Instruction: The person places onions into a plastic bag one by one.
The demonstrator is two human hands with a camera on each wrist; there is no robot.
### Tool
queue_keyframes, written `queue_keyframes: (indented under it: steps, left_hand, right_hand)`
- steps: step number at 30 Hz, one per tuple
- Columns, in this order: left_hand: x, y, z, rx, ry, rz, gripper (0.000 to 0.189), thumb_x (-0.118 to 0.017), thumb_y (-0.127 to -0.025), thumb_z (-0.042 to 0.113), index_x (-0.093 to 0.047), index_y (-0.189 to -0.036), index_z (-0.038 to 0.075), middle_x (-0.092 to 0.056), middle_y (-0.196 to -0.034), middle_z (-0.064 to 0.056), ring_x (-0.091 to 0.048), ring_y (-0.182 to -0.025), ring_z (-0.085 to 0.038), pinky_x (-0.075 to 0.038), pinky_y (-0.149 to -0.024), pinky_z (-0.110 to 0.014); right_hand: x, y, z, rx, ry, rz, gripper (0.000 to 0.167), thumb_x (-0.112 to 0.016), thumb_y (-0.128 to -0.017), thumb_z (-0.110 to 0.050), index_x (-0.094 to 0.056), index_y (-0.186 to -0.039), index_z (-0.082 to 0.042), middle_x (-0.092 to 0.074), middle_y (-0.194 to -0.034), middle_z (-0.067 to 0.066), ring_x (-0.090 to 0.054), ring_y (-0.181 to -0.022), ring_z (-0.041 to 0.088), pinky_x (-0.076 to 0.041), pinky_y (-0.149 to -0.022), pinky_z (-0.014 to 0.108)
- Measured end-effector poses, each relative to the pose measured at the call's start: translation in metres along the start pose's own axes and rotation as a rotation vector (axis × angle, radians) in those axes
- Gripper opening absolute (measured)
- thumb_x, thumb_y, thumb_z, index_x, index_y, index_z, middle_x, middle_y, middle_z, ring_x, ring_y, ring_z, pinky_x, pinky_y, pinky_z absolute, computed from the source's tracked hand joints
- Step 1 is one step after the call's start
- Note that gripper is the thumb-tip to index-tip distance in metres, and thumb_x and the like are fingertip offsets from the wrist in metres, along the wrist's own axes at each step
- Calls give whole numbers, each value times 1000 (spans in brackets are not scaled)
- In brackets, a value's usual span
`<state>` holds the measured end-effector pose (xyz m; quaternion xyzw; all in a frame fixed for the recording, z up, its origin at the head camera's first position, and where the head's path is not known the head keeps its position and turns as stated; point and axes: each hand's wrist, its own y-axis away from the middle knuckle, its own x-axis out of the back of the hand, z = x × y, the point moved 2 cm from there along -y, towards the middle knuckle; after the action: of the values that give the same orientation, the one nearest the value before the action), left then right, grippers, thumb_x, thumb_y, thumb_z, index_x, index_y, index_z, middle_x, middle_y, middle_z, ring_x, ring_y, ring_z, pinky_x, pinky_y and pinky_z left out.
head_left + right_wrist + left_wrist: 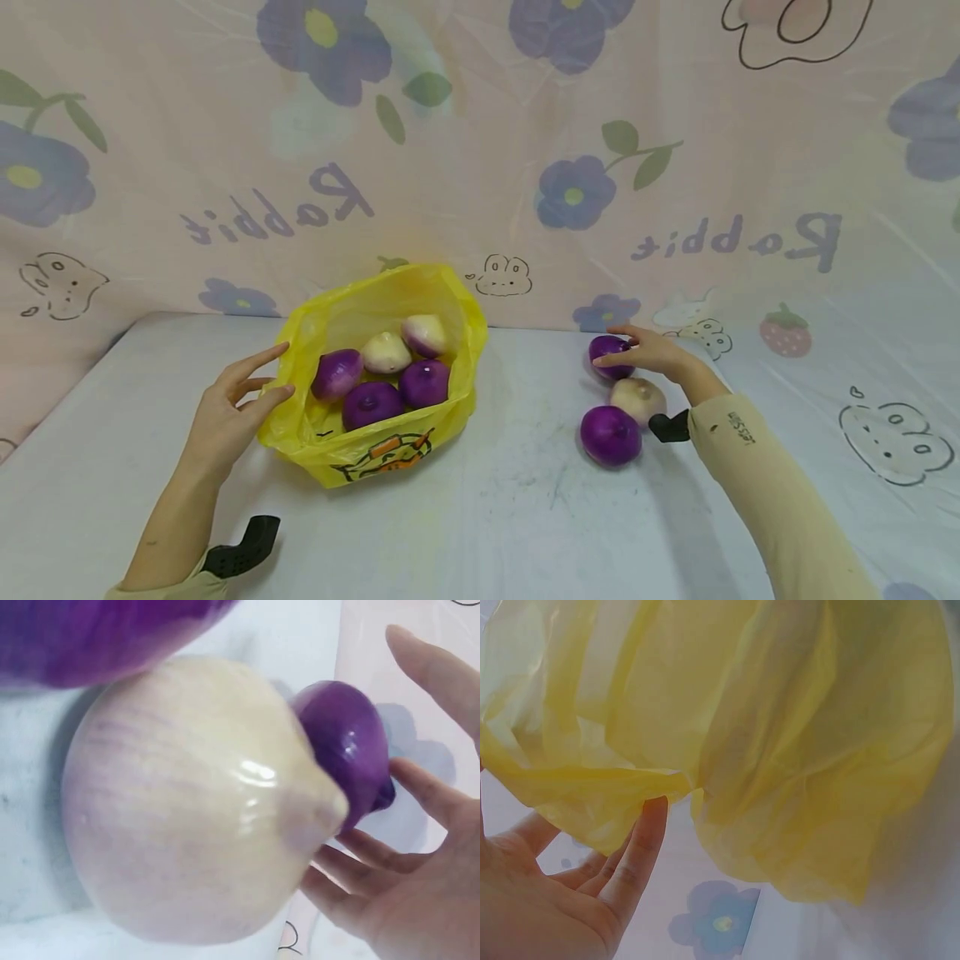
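A yellow plastic bag [450, 417] stands with its mouth wide, several purple and whitish onions inside. My left hand [225, 408] is at the bag's left side, thumb and fingertips against the rim; in the left wrist view a finger [641, 855] meets a fold of the yellow plastic. At the right, my right hand [656, 354] reaches over the farthest purple onion [609, 348], its thumb and fingers spread around it. The right wrist view has fingertips [401, 772] right at that onion, the thumb held away from it. Nearer lies a whitish onion [637, 400].
Another purple onion [611, 437] lies in front of the whitish one, by the right wrist's black camera mount [669, 427]. A white-covered table [517, 500] carries everything. Behind it hangs a pink patterned cloth [465, 183].
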<state>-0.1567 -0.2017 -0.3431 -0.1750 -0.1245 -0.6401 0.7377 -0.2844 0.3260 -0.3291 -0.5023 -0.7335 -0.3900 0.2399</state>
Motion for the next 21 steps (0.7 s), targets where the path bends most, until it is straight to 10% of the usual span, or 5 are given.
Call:
queue_keyframes:
  steps: [21]
  left_hand:
    - [0, 0, 0, 11, -16, 0, 55, -59, -95, 27, -41, -146, 18, -32, -147, -11, -41, -102, 3, -45, -73, -7]
  right_hand:
    - [-11, -10, 3, 101, 101, 66, 77, -74, -82, -27, -37, -143, 0, -44, -132, 35, -46, -120, 46, -36, -102, 59]
